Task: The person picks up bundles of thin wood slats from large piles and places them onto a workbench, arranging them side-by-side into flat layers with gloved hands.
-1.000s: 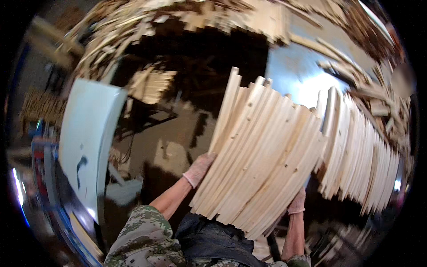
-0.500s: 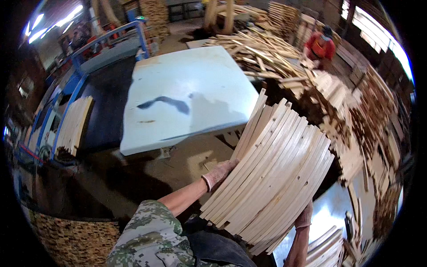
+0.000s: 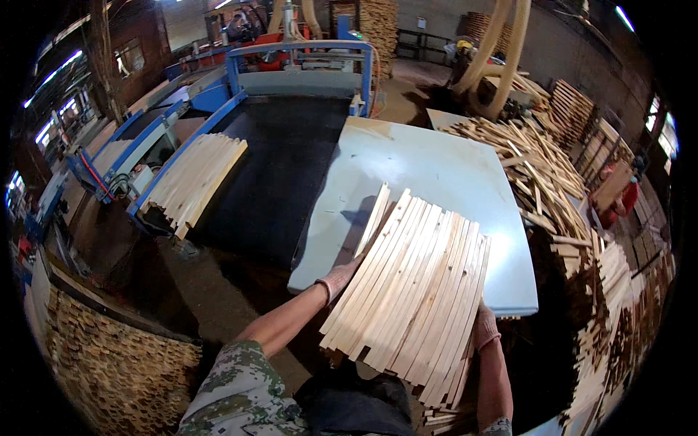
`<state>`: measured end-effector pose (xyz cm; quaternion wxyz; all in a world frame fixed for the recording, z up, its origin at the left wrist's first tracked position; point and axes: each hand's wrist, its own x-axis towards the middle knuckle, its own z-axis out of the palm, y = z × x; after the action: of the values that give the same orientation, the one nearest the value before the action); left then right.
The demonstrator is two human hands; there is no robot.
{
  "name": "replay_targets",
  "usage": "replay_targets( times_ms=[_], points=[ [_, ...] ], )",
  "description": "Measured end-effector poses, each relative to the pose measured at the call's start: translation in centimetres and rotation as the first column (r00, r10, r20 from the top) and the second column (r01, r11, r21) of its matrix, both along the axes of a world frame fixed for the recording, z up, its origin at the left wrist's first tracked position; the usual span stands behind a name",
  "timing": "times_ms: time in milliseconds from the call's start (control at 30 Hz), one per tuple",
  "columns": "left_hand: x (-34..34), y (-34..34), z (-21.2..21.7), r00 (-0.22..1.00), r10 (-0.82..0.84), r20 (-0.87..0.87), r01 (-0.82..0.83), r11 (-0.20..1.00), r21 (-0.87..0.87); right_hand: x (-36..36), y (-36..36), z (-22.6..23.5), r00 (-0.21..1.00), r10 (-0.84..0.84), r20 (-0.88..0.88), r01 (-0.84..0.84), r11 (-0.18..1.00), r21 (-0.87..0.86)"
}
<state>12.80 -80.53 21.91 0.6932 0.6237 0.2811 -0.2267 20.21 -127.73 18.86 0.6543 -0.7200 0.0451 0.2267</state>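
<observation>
A wide row of pale wooden strips (image 3: 407, 291), laid side by side, is squeezed between my two gloved hands. My left hand (image 3: 340, 277) presses on its left edge and my right hand (image 3: 486, 325) on its right edge; the fingers are partly hidden by the wood. At the upper left one or two strips (image 3: 373, 218) splay apart from the rest. The strips' far ends reach over the near part of a pale, smooth tabletop (image 3: 429, 163). Whether they touch it I cannot tell.
Left of the tabletop lies a black conveyor belt (image 3: 273, 174) in a blue frame (image 3: 298, 46), with another batch of strips (image 3: 196, 178) on its left side. Loose wood is heaped (image 3: 523, 160) at the right. Stacked wood (image 3: 116, 356) stands at the lower left. A person in red (image 3: 622, 200) is at the far right.
My view has swung left, bringing the conveyor belt more fully into sight. Both hands have carried the row of strips from the tabletop's right side round to its near edge.
</observation>
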Motion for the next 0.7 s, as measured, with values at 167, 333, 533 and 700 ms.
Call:
replay_targets(
  times_ms=[167,333,533,700],
  points=[
    [2.4,2.6,0.4,0.991,0.114,-0.072,-0.101,0.983,0.154,5.2,7.3,2.2,0.954,-0.093,-0.285,0.137,0.981,0.137],
    [7.0,5.4,-1.5,0.957,0.288,0.043,-0.291,0.943,0.163,10.7,10.4,2.4,0.989,0.042,-0.141,-0.024,0.991,0.128],
    [12.7,10.2,-7.1,0.98,-0.068,0.186,-0.046,0.834,0.549,15.7,16.4,6.7,0.974,-0.012,-0.228,0.011,1.0,-0.005],
    [17.2,13.2,-7.2,0.893,-0.44,-0.097,0.305,0.431,0.849,20.6,16.5,3.6,0.996,0.043,-0.076,-0.052,0.99,-0.127]
  ],
)
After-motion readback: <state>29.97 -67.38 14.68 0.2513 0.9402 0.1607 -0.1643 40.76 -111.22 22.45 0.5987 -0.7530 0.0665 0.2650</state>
